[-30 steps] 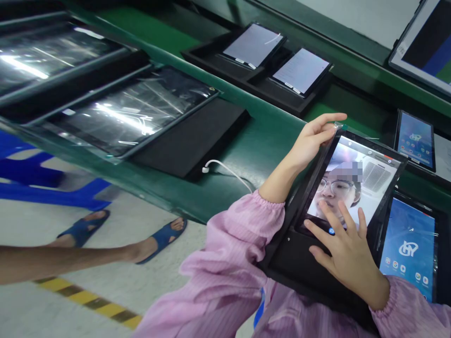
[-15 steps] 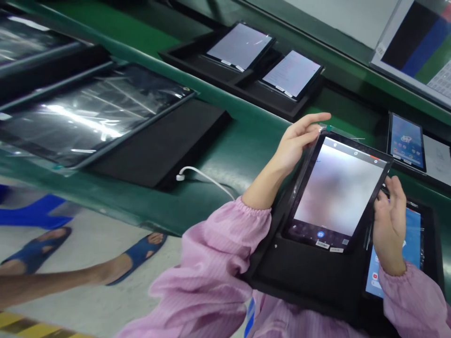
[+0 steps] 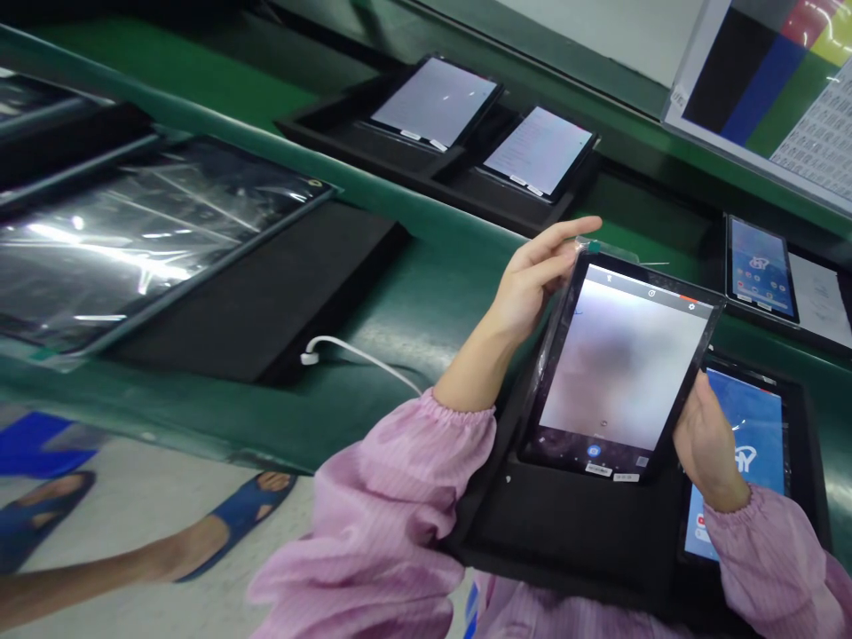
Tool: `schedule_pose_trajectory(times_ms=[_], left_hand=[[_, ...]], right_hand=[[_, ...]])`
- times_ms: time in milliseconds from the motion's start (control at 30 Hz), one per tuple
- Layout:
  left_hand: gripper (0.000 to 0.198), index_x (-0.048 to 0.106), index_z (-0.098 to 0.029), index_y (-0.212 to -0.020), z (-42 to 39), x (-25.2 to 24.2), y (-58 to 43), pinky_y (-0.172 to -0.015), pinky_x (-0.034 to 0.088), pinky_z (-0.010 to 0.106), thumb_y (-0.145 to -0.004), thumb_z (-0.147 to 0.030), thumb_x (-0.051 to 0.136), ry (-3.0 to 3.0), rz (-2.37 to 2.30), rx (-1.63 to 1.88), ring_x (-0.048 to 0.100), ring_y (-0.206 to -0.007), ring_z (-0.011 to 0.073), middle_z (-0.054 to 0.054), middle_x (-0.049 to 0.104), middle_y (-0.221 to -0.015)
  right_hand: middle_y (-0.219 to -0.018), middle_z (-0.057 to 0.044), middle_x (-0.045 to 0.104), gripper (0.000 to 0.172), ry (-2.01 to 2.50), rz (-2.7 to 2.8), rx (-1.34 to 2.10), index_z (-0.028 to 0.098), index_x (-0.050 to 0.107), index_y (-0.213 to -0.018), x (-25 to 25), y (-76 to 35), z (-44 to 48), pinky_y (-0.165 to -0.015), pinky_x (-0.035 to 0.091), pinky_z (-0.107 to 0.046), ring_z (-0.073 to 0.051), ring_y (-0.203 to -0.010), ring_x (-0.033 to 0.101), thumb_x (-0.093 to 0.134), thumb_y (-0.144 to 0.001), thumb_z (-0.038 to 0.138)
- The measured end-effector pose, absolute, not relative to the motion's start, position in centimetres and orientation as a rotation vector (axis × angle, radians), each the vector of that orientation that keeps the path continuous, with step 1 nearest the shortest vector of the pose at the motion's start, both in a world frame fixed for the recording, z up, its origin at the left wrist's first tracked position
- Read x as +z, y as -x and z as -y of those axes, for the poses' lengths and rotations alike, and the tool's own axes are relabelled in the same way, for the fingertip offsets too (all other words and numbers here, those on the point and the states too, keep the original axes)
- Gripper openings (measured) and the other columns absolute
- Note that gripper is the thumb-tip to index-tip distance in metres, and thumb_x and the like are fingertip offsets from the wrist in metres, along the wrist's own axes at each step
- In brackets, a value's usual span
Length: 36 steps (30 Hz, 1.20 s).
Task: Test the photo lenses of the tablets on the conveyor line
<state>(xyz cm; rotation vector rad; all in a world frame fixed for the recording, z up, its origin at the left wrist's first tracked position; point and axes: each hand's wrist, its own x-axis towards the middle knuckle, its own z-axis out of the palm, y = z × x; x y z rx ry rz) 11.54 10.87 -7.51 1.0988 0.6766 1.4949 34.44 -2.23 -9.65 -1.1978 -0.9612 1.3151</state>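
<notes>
A tablet (image 3: pixel 619 364) with a lit, blurry camera picture is tilted up over a black foam tray (image 3: pixel 559 532). My left hand (image 3: pixel 532 280) grips its upper left corner, the index finger stretched past the edge. At the tablet's right edge is my right hand (image 3: pixel 712 444), its fingers wrapped behind and partly hidden. A second tablet (image 3: pixel 749 426) with a blue home screen lies in the tray's right compartment, partly covered by my right hand and sleeve.
Two lit tablets (image 3: pixel 436 102) rest in another black tray (image 3: pixel 413 169) at the back. Film-wrapped panels (image 3: pixel 166 231) lie left, near a white cable (image 3: pixel 363 355). A blue-screen tablet (image 3: pixel 762 266) and colour chart (image 3: pixel 765 89) are right. A person's sandalled foot (image 3: pixel 240 515) shows below.
My right hand has moved down and in, its fingers now going behind the tablet's right edge. My left hand keeps its hold. The view has shifted slightly.
</notes>
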Motion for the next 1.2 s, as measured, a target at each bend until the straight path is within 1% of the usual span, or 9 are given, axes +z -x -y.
schedule_pose_trajectory(times_ms=[100,167,233,400,633,800,900,1033,1200], left_hand=[[0.034,0.078,-0.028,-0.117,-10.89,-7.67,-11.57,-0.059,0.045,0.031,-0.085,-0.038,0.080,-1.096,-0.678,1.508,0.062,-0.070,0.0220,0.002,0.058,-0.073],[0.035,0.078,-0.028,-0.118,-10.90,-7.72,-11.59,-0.059,0.046,0.031,-0.085,-0.039,0.080,-1.096,-0.667,1.512,0.063,-0.070,0.0221,0.002,0.058,-0.073],[0.035,0.078,-0.028,-0.118,-10.89,-7.73,-11.61,-0.058,0.046,0.030,-0.085,-0.039,0.080,-1.102,-0.658,1.509,0.062,-0.069,0.0214,0.002,0.057,-0.072],[0.033,0.077,-0.027,-0.117,-10.85,-7.68,-11.69,-0.060,0.047,0.031,-0.086,-0.039,0.079,-1.096,-0.667,1.513,0.062,-0.070,0.0217,0.002,0.056,-0.071],[0.033,0.079,-0.027,-0.116,-10.98,-7.72,-11.81,-0.057,0.046,0.029,-0.084,-0.039,0.079,-1.113,-0.670,1.527,0.058,-0.064,0.0191,0.001,0.053,-0.069],[0.033,0.079,-0.027,-0.114,-10.95,-7.71,-11.88,-0.056,0.046,0.028,-0.083,-0.040,0.079,-1.107,-0.660,1.538,0.058,-0.064,0.0186,0.001,0.055,-0.070],[0.036,0.079,-0.024,-0.115,-10.80,-7.52,-11.91,-0.055,0.045,0.026,-0.082,-0.038,0.080,-1.084,-0.627,1.535,0.055,-0.061,0.0164,0.000,0.053,-0.070],[0.039,0.079,-0.021,-0.115,-10.57,-7.13,-11.95,-0.053,0.041,0.024,-0.079,-0.038,0.080,-1.054,-0.612,1.524,0.050,-0.056,0.0130,-0.001,0.050,-0.067],[0.037,0.081,-0.025,-0.111,-10.43,-6.90,-12.01,-0.054,0.043,0.024,-0.076,-0.038,0.080,-1.027,-0.634,1.517,0.054,-0.060,0.0147,0.000,0.058,-0.072]], right_hand=[[-0.153,-0.006,0.057,0.065,1.172,1.073,1.334,0.027,0.052,-0.153,-9.32,-34.63,2.44,-0.121,0.044,-0.050,-0.029,-0.144,0.051,0.068,-0.095,0.051],[-0.154,-0.007,0.055,0.070,1.157,1.123,1.348,0.028,0.049,-0.155,-9.20,-34.74,2.60,-0.120,0.045,-0.050,-0.029,-0.142,0.052,0.075,-0.091,0.042],[-0.155,-0.007,0.054,0.072,1.139,1.139,1.356,0.028,0.047,-0.156,-9.22,-34.80,2.75,-0.119,0.047,-0.049,-0.029,-0.141,0.054,0.077,-0.090,0.037],[-0.150,-0.008,0.059,0.073,1.177,1.151,1.329,0.027,0.048,-0.153,-9.47,-34.73,2.92,-0.113,0.051,-0.047,-0.030,-0.139,0.056,0.079,-0.089,0.038],[-0.144,-0.009,0.063,0.070,1.165,1.125,1.346,0.026,0.051,-0.149,-9.56,-34.58,2.96,-0.112,0.053,-0.049,-0.030,-0.136,0.058,0.082,-0.087,0.037],[-0.142,-0.006,0.064,0.062,1.175,1.121,1.355,0.026,0.056,-0.143,-9.80,-34.75,3.08,-0.111,0.053,-0.044,-0.027,-0.131,0.061,0.084,-0.088,0.034],[-0.143,-0.005,0.064,0.059,1.189,1.125,1.344,0.027,0.057,-0.141,-9.89,-34.82,3.08,-0.111,0.054,-0.043,-0.025,-0.128,0.063,0.084,-0.089,0.033],[-0.142,-0.006,0.064,0.060,1.216,1.132,1.318,0.026,0.057,-0.141,-9.85,-34.76,3.10,-0.111,0.054,-0.044,-0.026,-0.127,0.064,0.084,-0.088,0.034],[-0.142,-0.007,0.064,0.061,1.248,1.140,1.312,0.025,0.058,-0.141,-9.76,-34.66,3.16,-0.113,0.053,-0.047,-0.028,-0.129,0.062,0.084,-0.087,0.037]])
